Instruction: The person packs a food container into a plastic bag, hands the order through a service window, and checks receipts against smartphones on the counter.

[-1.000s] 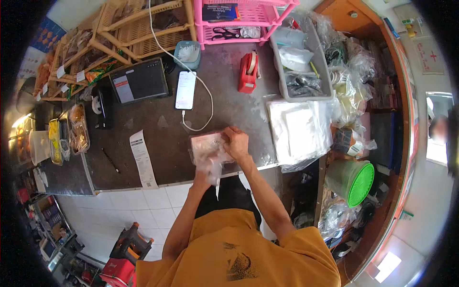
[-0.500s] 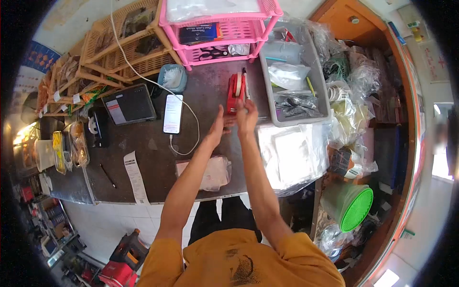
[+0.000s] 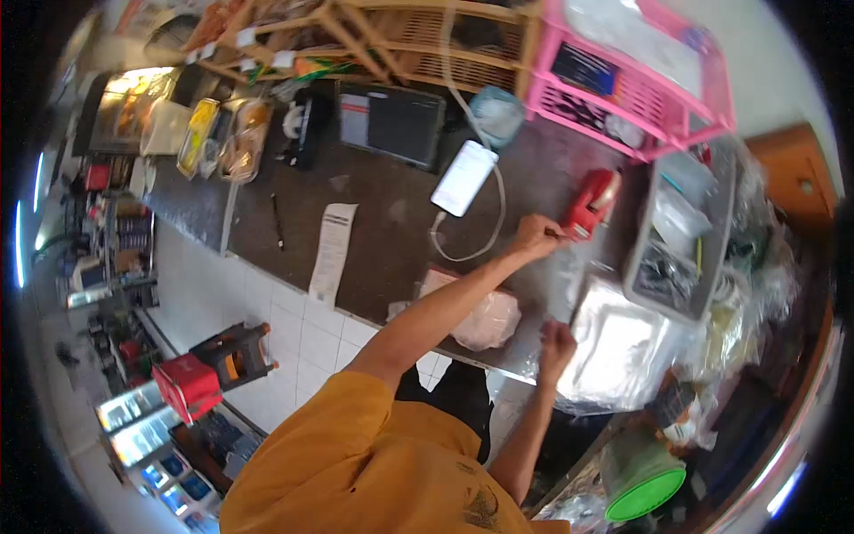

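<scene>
My left hand (image 3: pixel 537 238) is at the front end of a red tape dispenser (image 3: pixel 589 209), fingers pinched together. A small dark bit shows at its fingertips, too blurred to name. My right hand (image 3: pixel 558 349) is closed and drawn back near the table's front edge, beside a stack of clear plastic bags (image 3: pixel 614 343). Whatever it may hold is hidden by blur. Under my left forearm lies a pinkish packet in clear plastic (image 3: pixel 487 320).
A phone (image 3: pixel 464 178) on a white cable lies beyond my left arm, near a tablet (image 3: pixel 391 123). A receipt (image 3: pixel 334 254) and a pen (image 3: pixel 277 221) are further left. A grey bin (image 3: pixel 636 280) and pink rack (image 3: pixel 654 93) stand at the right and back.
The view has swung left and tilted. My hands, close together at the dispenser before, are now apart: the left stays by it, the right has pulled back toward my body and closed.
</scene>
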